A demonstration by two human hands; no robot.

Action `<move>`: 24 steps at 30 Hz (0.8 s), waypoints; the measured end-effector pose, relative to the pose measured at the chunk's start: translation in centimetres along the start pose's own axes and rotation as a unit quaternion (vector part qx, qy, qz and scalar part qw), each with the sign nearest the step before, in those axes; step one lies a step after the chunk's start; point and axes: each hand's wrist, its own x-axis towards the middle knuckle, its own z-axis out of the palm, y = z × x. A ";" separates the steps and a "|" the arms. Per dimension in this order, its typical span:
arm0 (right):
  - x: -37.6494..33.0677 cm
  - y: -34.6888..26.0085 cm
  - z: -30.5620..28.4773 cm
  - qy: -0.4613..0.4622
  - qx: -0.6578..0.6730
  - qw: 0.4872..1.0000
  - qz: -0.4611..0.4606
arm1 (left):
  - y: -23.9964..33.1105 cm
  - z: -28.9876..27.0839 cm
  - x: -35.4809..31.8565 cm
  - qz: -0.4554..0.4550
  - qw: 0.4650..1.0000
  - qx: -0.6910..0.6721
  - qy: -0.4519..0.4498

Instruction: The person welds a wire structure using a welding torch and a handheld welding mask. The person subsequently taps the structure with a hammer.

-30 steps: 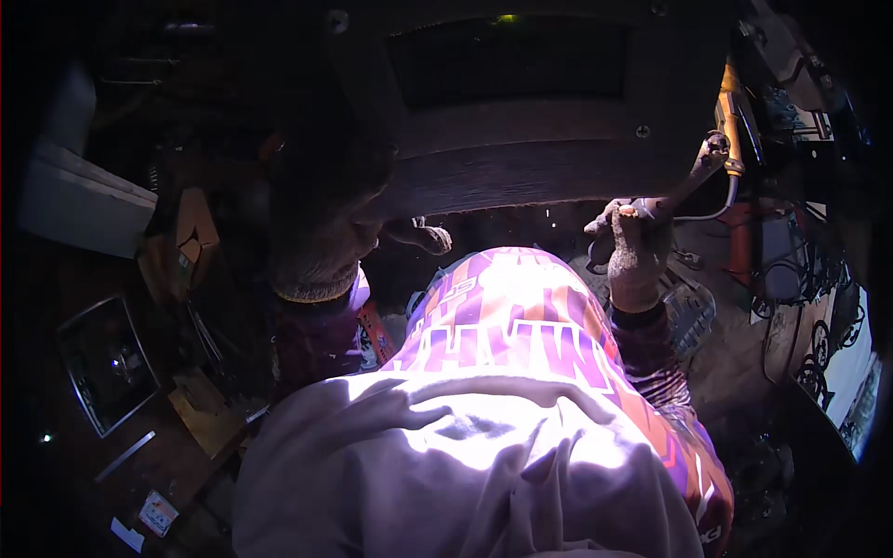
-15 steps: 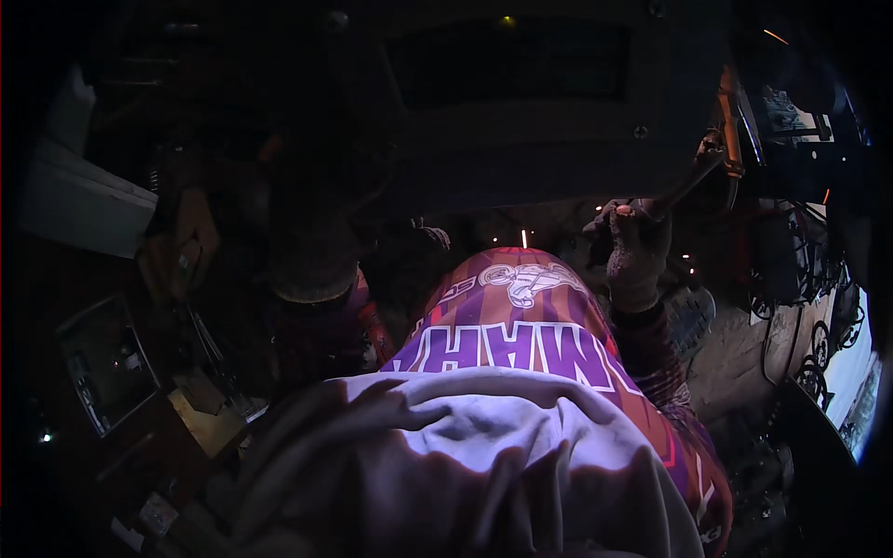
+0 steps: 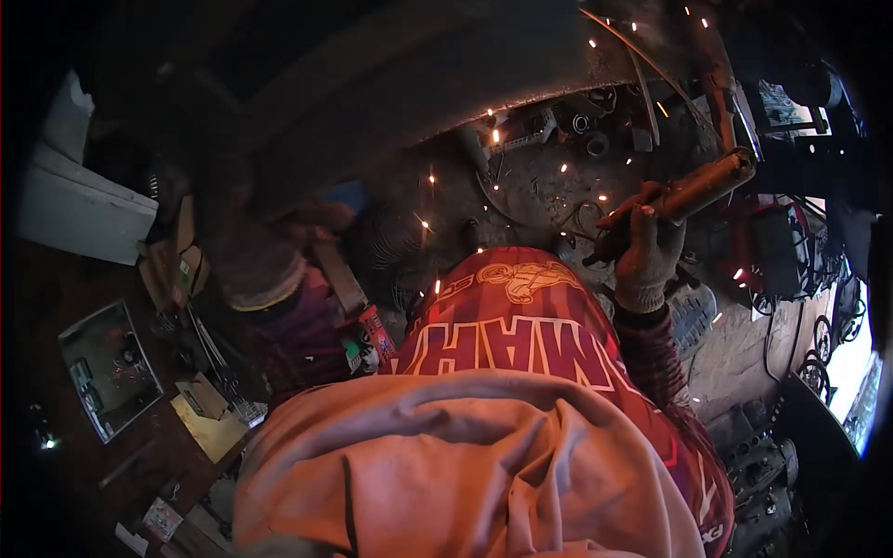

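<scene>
At the right, my right hand [image 3: 646,259] wears a worn fabric glove and is closed around a brown, tube-like piece [image 3: 705,186] that slants up to the right. Its near end is lost behind the fingers. My left hand [image 3: 246,251], also gloved, is raised at the left in deep shadow and blurred; its fingers cannot be made out. Just above it, a large dark welding shield [image 3: 372,102] spans the top of the view, its lower edge glowing. Sparks [image 3: 496,137] are scattered below that edge and near my right hand. The spot they come from is hidden.
A cluttered floor [image 3: 530,172] holds metal rings, coils and scrap. On the left are a flat glass-fronted panel [image 3: 110,370], cardboard boxes [image 3: 177,265] and a pale cabinet [image 3: 88,200]. A red and black machine [image 3: 781,246] with cables stands at the right.
The shield has swung up and to the left, uncovering floor and sparks. My left hand has shifted left. The light has turned from violet to orange, and the brown tube-like piece shows clearly.
</scene>
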 end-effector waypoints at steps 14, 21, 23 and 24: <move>-1.8 0.1 0.4 -0.010 0.068 0.993 0.092 | 2.3 -0.8 0.6 -0.026 0.936 -0.351 -0.015; -2.1 0.6 0.7 -0.031 0.077 0.992 0.091 | 1.6 -1.6 0.1 -0.052 0.963 -0.261 0.038; -2.1 0.5 0.8 -0.027 0.058 0.993 0.099 | 1.5 -0.9 0.1 -0.049 0.956 -0.287 0.041; -2.1 0.4 0.8 -0.027 0.059 0.993 0.099 | 1.8 -0.3 0.0 -0.040 0.949 -0.308 0.052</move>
